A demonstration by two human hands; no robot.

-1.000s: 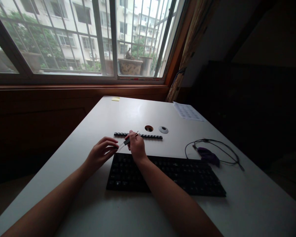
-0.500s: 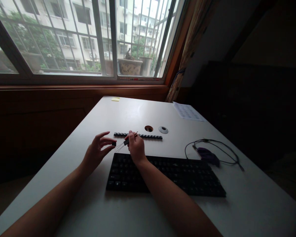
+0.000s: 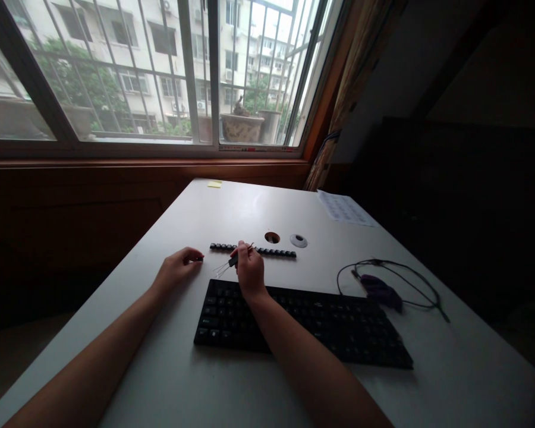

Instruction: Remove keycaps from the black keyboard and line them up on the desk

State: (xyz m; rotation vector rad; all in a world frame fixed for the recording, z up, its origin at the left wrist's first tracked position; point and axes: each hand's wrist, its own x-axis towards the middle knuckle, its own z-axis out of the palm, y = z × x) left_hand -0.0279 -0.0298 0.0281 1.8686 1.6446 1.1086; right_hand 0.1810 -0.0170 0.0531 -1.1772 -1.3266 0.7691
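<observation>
My left hand (image 3: 177,268) is closed, pinching a small black keycap (image 3: 200,258) between thumb and fingers, low over the desk. In my right hand (image 3: 251,272) is a keycap puller (image 3: 233,261) with a black handle; its thin wire loops point left and down, apart from the keycap. Just behind the right hand runs a straight row of black keycaps (image 3: 277,253), partly hidden by the fingers. A black keyboard (image 3: 361,333) lies in front, with my right wrist and forearm crossing above it.
A dark purple mouse (image 3: 381,291) with a looped black cable (image 3: 421,273) lies on the right. Behind the keycap row are a round desk hole (image 3: 272,238) and its grey cover (image 3: 298,241). Printed paper (image 3: 345,208) and a yellow note (image 3: 214,184) lie at the back.
My left hand has turned and its fingers have curled in, lowering the keycap toward the desk. My right hand keeps the puller in nearly the same place. The whole view has shifted slightly.
</observation>
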